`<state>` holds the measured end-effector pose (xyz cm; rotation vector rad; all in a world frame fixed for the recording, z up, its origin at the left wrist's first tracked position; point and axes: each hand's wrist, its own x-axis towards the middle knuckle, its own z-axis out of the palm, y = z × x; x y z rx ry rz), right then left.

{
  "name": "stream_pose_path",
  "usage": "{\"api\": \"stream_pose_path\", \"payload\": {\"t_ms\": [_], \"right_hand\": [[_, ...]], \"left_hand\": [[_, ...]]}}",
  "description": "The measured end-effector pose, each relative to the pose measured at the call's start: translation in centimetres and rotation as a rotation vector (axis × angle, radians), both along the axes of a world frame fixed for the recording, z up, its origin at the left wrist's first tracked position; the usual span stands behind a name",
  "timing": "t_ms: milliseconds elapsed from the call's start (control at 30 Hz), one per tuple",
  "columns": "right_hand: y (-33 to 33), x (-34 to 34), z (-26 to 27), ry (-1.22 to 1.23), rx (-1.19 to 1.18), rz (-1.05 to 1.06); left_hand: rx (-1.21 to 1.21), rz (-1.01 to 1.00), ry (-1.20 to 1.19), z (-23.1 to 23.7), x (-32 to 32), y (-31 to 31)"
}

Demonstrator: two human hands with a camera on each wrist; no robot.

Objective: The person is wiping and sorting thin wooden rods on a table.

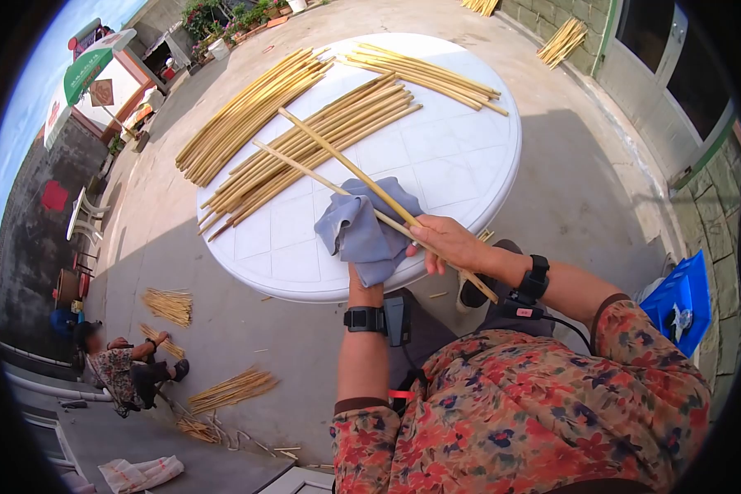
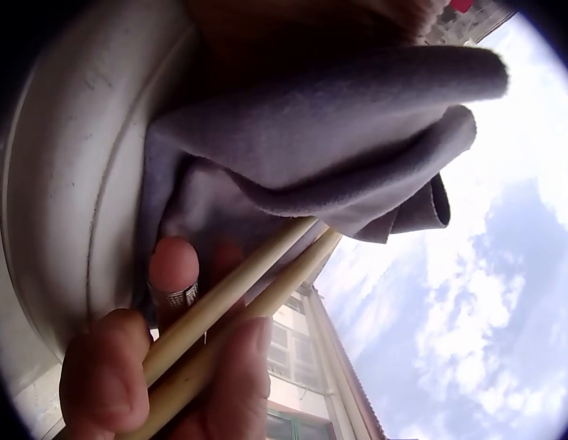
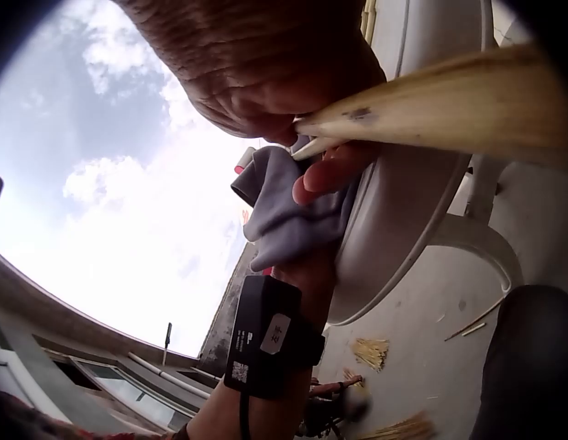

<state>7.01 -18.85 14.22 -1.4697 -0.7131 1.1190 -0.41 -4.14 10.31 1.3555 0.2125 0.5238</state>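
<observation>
Two long sticks (image 1: 325,146) are gripped together by the right hand (image 1: 446,241). Just beside it, the left hand (image 2: 385,18) is mostly covered by a grey-blue cloth (image 1: 361,232), met by both sticks; its finger closure cannot be told. Beyond, three groups of sticks (image 1: 251,111) are borne by a white table (image 1: 445,169). Farther off, bundles (image 1: 235,389) are scattered on the ground near another person (image 1: 123,370).

Two hands (image 1: 446,243), two held sticks (image 1: 337,156), one cloth (image 1: 366,249), three tabletop stick bundles (image 1: 251,115), one round table (image 1: 469,152)
</observation>
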Motion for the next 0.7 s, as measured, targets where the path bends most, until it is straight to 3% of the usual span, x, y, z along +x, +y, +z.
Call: {"api": "stream_pose_path", "payload": {"t_ms": [267,467,500,533,567,633,700], "right_hand": [[-0.4,0.4,-1.1,-0.094,0.023,-0.093],[0.6,-0.5,-1.2,-0.197,-0.004,-0.092],[1.2,-0.7,-2.3,-0.425,0.063,-0.112],[1.4,-0.9,-3.4,-0.651,0.124,-0.135],[1.6,-1.1,-3.2,-0.656,0.133,-0.127],[1.2,-1.6,-2.7,-0.715,0.030,-0.132],[0.4,-1.2,-1.8,-0.719,0.006,-0.111]], "left_hand": [[0.122,0.089,-0.026,0.0,-0.3,0.2],[0.503,0.211,-0.236,2.5,1.1,-1.5],[0.508,0.215,-0.237,2.3,1.4,-1.0],[0.049,0.037,-0.279,1.8,1.8,-0.4],[-0.402,-0.134,-0.318,1.8,2.2,0.3],[-0.266,-0.092,-0.271,1.3,2.8,0.4],[0.027,-0.018,-0.246,3.0,2.6,-0.5]]}}
